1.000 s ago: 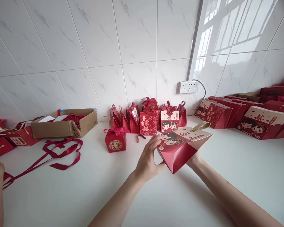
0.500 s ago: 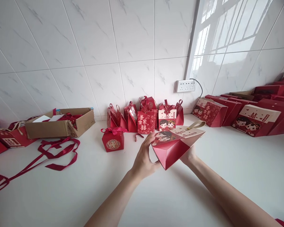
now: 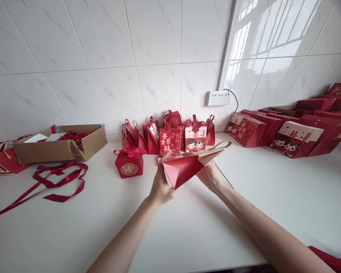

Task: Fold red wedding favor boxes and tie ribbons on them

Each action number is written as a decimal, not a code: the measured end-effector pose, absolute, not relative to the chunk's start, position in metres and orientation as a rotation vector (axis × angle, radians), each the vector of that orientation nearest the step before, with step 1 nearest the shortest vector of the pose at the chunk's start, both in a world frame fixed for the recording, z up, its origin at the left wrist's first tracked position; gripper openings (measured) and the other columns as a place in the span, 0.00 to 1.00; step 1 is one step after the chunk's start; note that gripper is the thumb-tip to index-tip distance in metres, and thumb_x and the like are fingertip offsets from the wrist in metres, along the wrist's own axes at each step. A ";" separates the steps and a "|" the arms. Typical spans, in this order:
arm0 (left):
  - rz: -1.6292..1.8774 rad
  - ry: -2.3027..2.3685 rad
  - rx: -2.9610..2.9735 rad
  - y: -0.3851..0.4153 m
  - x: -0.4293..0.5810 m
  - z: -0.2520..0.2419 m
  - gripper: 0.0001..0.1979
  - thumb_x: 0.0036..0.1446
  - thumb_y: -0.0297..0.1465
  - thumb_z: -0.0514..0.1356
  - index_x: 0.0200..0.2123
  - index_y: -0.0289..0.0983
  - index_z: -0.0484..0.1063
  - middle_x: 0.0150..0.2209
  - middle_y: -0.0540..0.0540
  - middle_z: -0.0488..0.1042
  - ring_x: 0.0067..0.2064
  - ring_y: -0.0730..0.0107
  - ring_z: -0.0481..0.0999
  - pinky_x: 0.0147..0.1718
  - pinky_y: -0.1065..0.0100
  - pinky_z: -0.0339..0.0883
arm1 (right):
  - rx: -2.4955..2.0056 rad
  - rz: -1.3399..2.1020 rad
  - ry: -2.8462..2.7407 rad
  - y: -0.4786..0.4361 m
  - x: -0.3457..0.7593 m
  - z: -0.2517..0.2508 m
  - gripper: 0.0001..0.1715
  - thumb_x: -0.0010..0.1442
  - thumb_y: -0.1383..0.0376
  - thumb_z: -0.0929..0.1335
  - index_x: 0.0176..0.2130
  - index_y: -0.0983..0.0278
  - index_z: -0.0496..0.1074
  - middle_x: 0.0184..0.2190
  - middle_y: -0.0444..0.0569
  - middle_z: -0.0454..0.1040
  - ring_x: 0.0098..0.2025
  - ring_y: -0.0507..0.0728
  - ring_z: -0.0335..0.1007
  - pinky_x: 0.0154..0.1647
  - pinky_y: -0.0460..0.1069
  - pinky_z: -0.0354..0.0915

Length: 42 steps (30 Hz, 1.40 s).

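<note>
Between my two hands is a red and cream paper gift box (image 3: 187,169), tilted so that its folded red side faces me and its ribbon loop points to the right. My left hand (image 3: 161,184) grips its left end, thumb below and fingers at the upper edge. On the right, my right hand (image 3: 211,177) holds the box from behind and underneath; part of its fingers is hidden by the box. Just beyond stand a red box with gold characters (image 3: 170,142) and a cream-topped box with two cartoon figures (image 3: 195,139).
A small red box with a bow (image 3: 129,163) stands left of my hands. Farther left are a loose dark red ribbon (image 3: 65,184) and an open cardboard carton (image 3: 45,151). Many red gift boxes (image 3: 297,138) line the right side. A power strip (image 3: 218,98) is on the tiled wall.
Both hands have moved the gift box slightly left and tipped it, so its printed face is now nearly edge-on. The camera view has shifted a little too.
</note>
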<state>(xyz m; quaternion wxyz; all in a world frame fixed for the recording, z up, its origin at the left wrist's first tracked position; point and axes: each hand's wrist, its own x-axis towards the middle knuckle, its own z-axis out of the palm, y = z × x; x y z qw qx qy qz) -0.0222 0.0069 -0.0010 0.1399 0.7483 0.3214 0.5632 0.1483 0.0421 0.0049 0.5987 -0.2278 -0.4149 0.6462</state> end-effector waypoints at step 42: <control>1.052 0.992 1.665 0.012 -0.011 -0.003 0.26 0.57 0.42 0.57 0.58 0.40 0.64 0.59 0.44 0.68 0.61 0.56 0.65 0.61 0.53 0.59 | -0.794 0.927 -1.174 0.032 0.145 0.013 0.19 0.57 0.52 0.65 0.44 0.61 0.68 0.48 0.50 0.74 0.49 0.61 0.70 0.49 0.53 0.67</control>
